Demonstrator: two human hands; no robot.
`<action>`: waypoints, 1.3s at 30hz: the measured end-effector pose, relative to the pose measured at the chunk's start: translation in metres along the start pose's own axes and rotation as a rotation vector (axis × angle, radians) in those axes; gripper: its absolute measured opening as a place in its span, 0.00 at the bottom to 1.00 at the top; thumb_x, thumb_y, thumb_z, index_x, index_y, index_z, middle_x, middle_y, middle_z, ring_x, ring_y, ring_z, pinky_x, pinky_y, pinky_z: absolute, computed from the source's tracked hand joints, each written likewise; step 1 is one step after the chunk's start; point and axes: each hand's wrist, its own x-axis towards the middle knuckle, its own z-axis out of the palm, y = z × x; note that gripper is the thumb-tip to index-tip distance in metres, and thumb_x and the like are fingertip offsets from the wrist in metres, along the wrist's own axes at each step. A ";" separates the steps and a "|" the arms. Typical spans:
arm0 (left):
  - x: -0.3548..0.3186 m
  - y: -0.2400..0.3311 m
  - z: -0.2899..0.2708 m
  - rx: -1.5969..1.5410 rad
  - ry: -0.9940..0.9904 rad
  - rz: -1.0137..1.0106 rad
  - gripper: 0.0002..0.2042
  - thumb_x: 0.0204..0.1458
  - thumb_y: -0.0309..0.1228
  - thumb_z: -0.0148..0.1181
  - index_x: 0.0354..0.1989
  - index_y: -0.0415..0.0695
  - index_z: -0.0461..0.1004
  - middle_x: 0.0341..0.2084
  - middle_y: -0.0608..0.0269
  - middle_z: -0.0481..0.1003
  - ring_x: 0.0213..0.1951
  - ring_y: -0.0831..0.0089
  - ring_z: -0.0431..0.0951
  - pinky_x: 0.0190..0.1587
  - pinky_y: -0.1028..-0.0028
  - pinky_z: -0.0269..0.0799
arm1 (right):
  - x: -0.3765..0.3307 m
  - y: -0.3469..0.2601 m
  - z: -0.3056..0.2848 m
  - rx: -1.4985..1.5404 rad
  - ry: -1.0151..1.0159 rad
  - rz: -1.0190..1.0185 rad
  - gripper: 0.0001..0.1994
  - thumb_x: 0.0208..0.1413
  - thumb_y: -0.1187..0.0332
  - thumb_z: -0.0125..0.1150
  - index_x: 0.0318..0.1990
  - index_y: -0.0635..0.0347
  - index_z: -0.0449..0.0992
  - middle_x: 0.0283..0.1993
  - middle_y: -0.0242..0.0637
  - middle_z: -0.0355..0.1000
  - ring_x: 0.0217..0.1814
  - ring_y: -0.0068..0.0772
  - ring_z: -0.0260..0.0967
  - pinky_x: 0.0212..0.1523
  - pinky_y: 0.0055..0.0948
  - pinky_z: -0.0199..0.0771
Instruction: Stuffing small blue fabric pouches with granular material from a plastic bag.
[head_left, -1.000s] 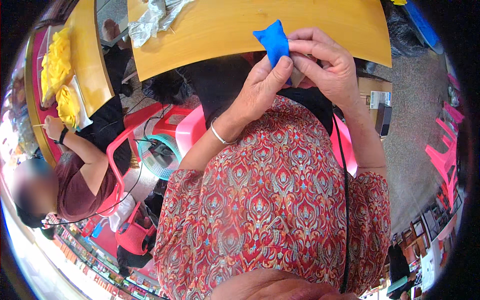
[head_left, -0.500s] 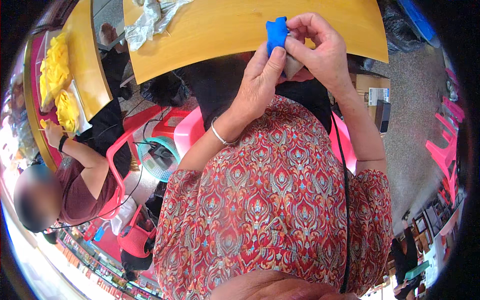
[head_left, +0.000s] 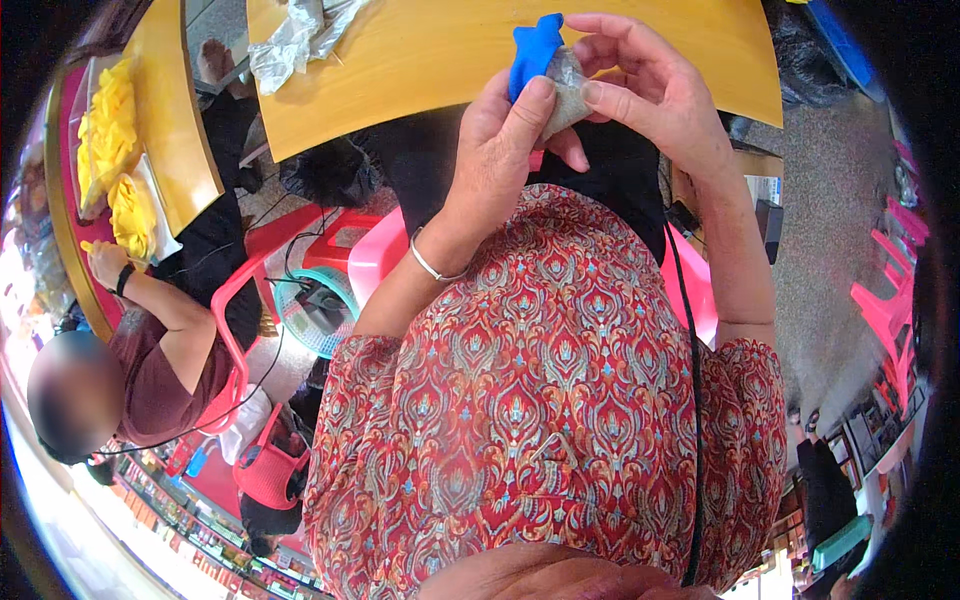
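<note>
A small blue piece of stretchy-looking material [head_left: 537, 52] is up over the near edge of the yellow-brown table. My left hand [head_left: 492, 135] is closed on it, with the thumb across its lower end. Against it sits a small clear plastic bag [head_left: 568, 100] with greyish, grainy filling, part of it bare beside the blue material. My right hand [head_left: 665, 105] pinches the bag from the right, thumb on its side and forefinger reaching over the top. The fingers behind the bag are partly hidden.
Crumpled clear plastic [head_left: 295, 45] lies on the table [head_left: 430, 75]. On the left, another person's hand [head_left: 105, 265] is by yellow pieces [head_left: 110, 130] in a bag. A turquoise basket [head_left: 315, 310], a red chair [head_left: 232, 330] and a cardboard box [head_left: 750, 165] stand lower down.
Both hands have shifted slightly; my left moved left with the blue material. The clear bag shows more now beside the blue material. My right fingers have opened out a little.
</note>
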 end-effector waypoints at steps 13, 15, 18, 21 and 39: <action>-0.002 -0.003 0.000 0.108 -0.077 -0.022 0.19 0.64 0.42 0.47 0.51 0.37 0.64 0.37 0.53 0.77 0.27 0.74 0.76 0.32 0.77 0.74 | 0.004 0.021 0.004 0.073 0.122 0.177 0.12 0.55 0.71 0.63 0.46 0.61 0.75 0.35 0.26 0.72 0.34 0.14 0.68 0.34 0.16 0.69; -0.001 0.000 0.001 0.182 -0.101 -0.049 0.19 0.64 0.42 0.47 0.50 0.37 0.65 0.35 0.55 0.77 0.27 0.76 0.75 0.31 0.78 0.73 | 0.006 0.030 -0.001 0.039 0.078 0.157 0.07 0.54 0.70 0.63 0.39 0.61 0.76 0.31 0.26 0.73 0.33 0.13 0.68 0.32 0.15 0.69; -0.001 0.000 0.000 0.243 -0.067 -0.055 0.18 0.63 0.41 0.48 0.48 0.37 0.66 0.34 0.56 0.78 0.26 0.77 0.75 0.30 0.78 0.73 | 0.009 0.028 0.006 -0.185 0.174 0.130 0.05 0.54 0.70 0.63 0.36 0.60 0.75 0.27 0.24 0.72 0.32 0.12 0.69 0.33 0.15 0.69; 0.000 0.000 0.002 0.189 -0.006 -0.114 0.16 0.62 0.40 0.50 0.46 0.37 0.67 0.35 0.56 0.78 0.25 0.77 0.75 0.29 0.79 0.72 | 0.012 0.032 0.016 -0.599 0.298 -0.219 0.05 0.54 0.69 0.63 0.36 0.60 0.75 0.27 0.24 0.72 0.33 0.12 0.69 0.33 0.15 0.70; 0.000 0.011 0.006 0.246 0.128 -0.184 0.13 0.60 0.34 0.49 0.46 0.36 0.70 0.29 0.57 0.78 0.23 0.78 0.73 0.27 0.79 0.69 | 0.022 0.020 0.016 -0.291 0.183 -0.022 0.11 0.49 0.72 0.63 0.42 0.59 0.74 0.32 0.30 0.73 0.35 0.18 0.70 0.38 0.22 0.73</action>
